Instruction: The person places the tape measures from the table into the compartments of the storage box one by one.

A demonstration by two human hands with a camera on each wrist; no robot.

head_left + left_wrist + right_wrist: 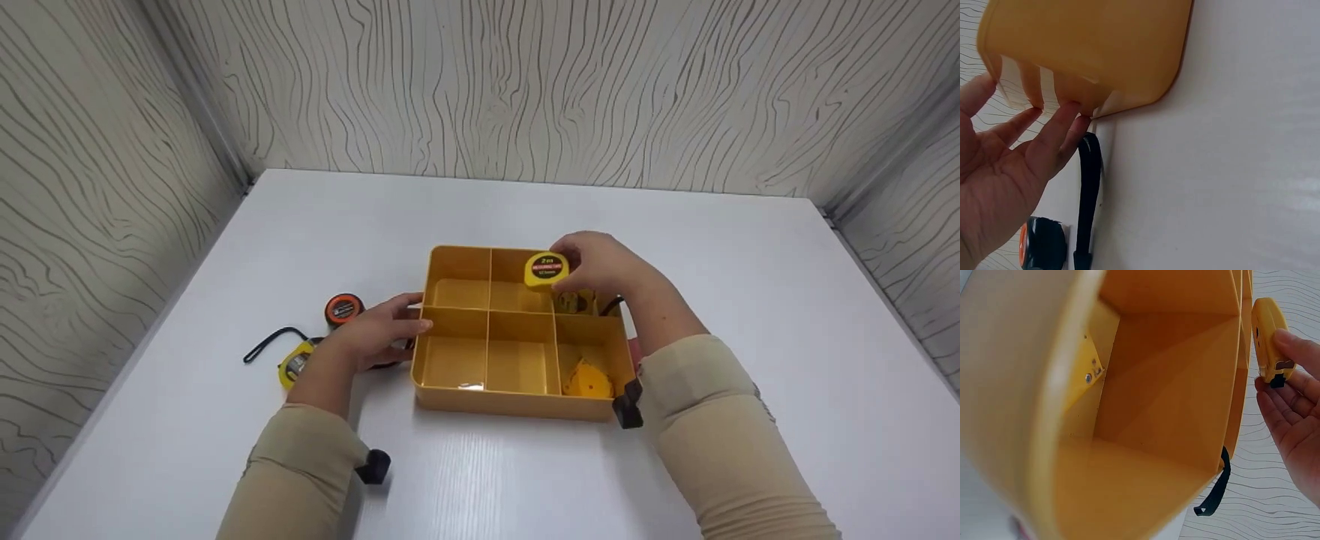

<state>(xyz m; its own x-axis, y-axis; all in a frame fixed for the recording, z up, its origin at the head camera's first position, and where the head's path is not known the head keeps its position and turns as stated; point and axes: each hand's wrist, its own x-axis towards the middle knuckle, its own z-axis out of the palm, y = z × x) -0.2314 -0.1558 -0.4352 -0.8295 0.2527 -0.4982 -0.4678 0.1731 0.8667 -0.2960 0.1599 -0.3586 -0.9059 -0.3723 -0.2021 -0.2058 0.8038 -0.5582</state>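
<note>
- Compartment box (510,405): is sitting on the white table (750,300), its openings facing up. Its long axis is running left to right across the person's front; dividers are forming six compartments, three per row.
- Left hand (379,334): is resting its fingertips against the box's left wall, the fingers standing apart and nearly straight.
- Right hand (600,262): is pinching the held tape measure between thumb and fingers; the digits are clamping on its casing.
- Held tape measure (546,271): is hanging above the rim level, over the rear middle compartment near its right divider. Its round label is facing the head camera, lettering upright. In the right wrist view it is showing edge-on, its long axis running nearly vertical and the black end tip (1278,381) pointing toward the lower edge of the frame.
- Front-right tape measure (589,381): is lying in the front right compartment.
- Yellow-and-black tape measure (296,364): is lying left of the box, partly hidden by the left arm.
- Orange-and-black tape measure (343,308): is lying near the left hand.
- Rear-right tape measure (571,302): is occupying the rear right compartment, partly hidden by the right hand.
- Black strap (1216,486): is hanging over the box's right wall.
</note>
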